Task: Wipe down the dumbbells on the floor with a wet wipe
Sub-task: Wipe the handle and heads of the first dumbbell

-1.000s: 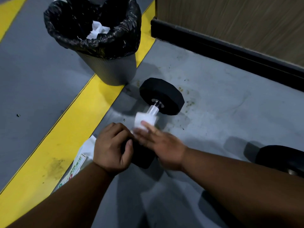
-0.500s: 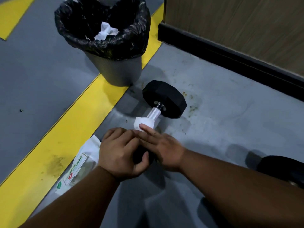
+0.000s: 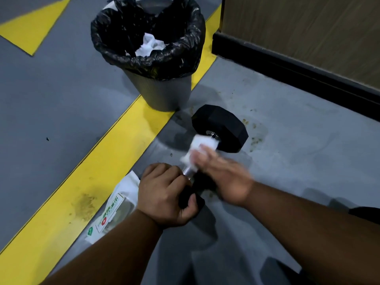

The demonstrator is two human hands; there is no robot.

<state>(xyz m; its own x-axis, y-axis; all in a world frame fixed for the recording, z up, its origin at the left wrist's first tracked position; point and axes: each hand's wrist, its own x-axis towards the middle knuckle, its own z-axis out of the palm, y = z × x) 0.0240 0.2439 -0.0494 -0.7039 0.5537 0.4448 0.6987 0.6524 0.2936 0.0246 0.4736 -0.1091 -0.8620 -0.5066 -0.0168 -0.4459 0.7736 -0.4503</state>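
The dumbbell [image 3: 220,128] lies on the floor [image 3: 287,140] just beside the bin [image 3: 156,87]. The left hand [image 3: 164,194] is clamped over its near head; the right hand [image 3: 224,173], fingers fairly straight (blurred), presses the wipe [image 3: 200,147] onto the bar. It looks heavy and rigid, likely to roll, so steadying a head suits; the wipe is limp.

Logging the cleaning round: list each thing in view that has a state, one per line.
dumbbell: lying on the floor, near head gripped
wet wipe: pressed on the handle, by the far head
left hand: grips the near head
right hand: blurred, on the wipe
bin: upright, open, white wipes inside
wipe packet: flat on the floor
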